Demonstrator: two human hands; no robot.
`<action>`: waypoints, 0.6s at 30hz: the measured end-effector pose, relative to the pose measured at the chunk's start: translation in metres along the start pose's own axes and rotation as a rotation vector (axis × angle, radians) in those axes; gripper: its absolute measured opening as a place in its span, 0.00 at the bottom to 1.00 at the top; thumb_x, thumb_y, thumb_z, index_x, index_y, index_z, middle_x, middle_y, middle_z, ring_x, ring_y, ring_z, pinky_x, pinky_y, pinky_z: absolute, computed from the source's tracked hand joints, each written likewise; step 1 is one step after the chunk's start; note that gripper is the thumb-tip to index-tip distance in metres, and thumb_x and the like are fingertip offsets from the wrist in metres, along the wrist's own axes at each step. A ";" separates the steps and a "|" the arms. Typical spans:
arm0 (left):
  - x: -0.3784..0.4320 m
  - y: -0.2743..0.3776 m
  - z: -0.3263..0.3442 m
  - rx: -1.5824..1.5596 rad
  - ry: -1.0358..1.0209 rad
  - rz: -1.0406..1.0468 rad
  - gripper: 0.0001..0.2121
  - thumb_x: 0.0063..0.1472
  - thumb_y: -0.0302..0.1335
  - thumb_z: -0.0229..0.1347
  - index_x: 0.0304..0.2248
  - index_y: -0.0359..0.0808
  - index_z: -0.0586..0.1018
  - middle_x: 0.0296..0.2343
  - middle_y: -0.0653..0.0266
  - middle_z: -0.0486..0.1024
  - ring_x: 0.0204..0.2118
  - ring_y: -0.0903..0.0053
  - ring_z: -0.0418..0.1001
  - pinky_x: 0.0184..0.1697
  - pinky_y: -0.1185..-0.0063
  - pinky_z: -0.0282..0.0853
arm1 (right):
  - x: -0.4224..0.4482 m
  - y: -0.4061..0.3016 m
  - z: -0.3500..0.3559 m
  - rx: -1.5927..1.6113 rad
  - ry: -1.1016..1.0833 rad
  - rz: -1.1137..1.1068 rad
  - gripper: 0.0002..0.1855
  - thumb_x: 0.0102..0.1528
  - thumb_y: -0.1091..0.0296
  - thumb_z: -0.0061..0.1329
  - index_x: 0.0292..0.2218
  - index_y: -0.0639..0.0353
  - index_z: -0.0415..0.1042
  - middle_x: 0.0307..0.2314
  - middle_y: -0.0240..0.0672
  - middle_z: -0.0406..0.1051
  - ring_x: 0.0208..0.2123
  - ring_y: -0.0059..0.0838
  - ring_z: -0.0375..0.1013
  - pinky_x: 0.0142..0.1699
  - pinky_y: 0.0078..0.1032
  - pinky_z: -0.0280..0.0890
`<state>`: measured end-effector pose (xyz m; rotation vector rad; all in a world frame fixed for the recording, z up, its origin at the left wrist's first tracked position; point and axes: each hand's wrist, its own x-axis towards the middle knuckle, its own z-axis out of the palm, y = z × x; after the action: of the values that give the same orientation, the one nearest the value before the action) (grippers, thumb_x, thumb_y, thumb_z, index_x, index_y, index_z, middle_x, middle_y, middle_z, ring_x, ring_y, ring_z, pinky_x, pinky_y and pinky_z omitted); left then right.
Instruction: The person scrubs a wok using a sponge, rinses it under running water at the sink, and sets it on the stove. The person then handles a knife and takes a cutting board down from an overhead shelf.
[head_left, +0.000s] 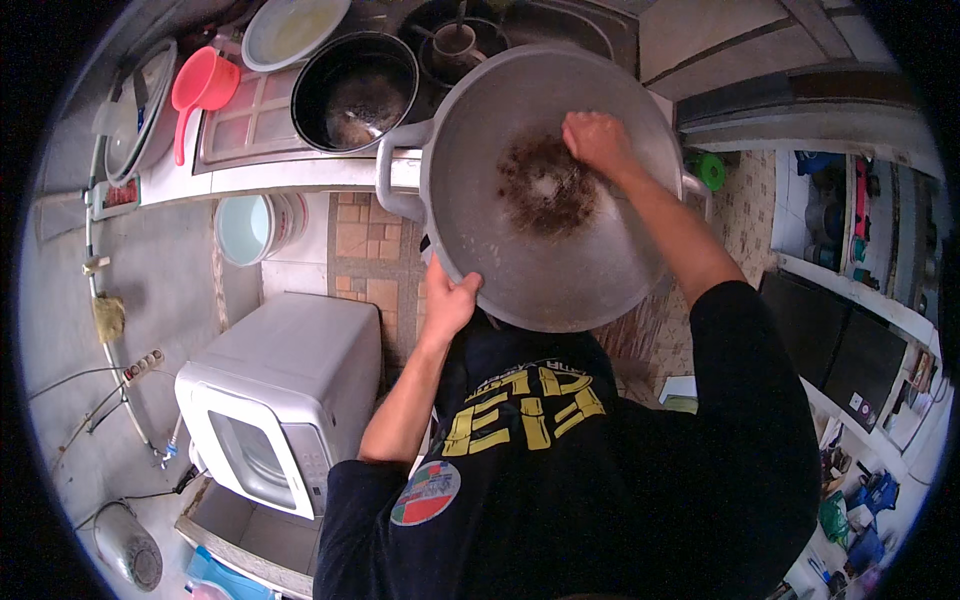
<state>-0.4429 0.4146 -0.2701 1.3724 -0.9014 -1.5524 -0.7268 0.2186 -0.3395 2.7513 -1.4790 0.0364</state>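
Note:
A large grey metal wok with side handles is held up in front of me, a dark brown burnt patch at its centre. My left hand grips its near left rim, thumb on the inner edge. My right hand is inside the wok, fingers curled against the surface beside the burnt patch; whether it holds anything is hidden. A black pot with some liquid stands on the counter left of the wok. Beyond the wok, a metal mug sits among dark cookware in the sink.
On the counter are a pink dipper, a pale basin and stacked dishes at the left. Below stand a white bucket and a white countertop appliance. Shelves with several items line the right side.

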 end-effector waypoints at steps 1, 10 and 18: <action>-0.002 0.004 0.002 0.000 0.000 -0.001 0.27 0.43 0.14 0.47 0.48 0.31 0.64 0.40 0.61 0.69 0.44 0.75 0.67 0.46 0.79 0.62 | 0.005 0.003 -0.005 -0.035 0.160 0.055 0.12 0.54 0.58 0.40 0.27 0.58 0.65 0.19 0.41 0.70 0.22 0.39 0.72 0.26 0.36 0.68; -0.002 0.004 0.007 0.025 0.070 0.056 0.26 0.45 0.14 0.45 0.48 0.30 0.63 0.41 0.59 0.69 0.45 0.73 0.66 0.50 0.78 0.58 | -0.038 -0.145 -0.021 0.552 0.124 0.050 0.13 0.53 0.58 0.44 0.24 0.57 0.66 0.17 0.40 0.68 0.22 0.44 0.71 0.28 0.39 0.65; 0.001 0.006 0.009 -0.022 0.083 -0.014 0.28 0.45 0.13 0.46 0.50 0.32 0.60 0.43 0.59 0.65 0.46 0.73 0.65 0.50 0.78 0.58 | -0.026 -0.047 -0.032 0.369 0.104 0.307 0.16 0.51 0.55 0.46 0.33 0.61 0.69 0.32 0.40 0.66 0.35 0.42 0.67 0.39 0.33 0.65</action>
<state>-0.4514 0.4107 -0.2636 1.4197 -0.8230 -1.5005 -0.7027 0.2670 -0.3085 2.6869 -2.0260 0.4955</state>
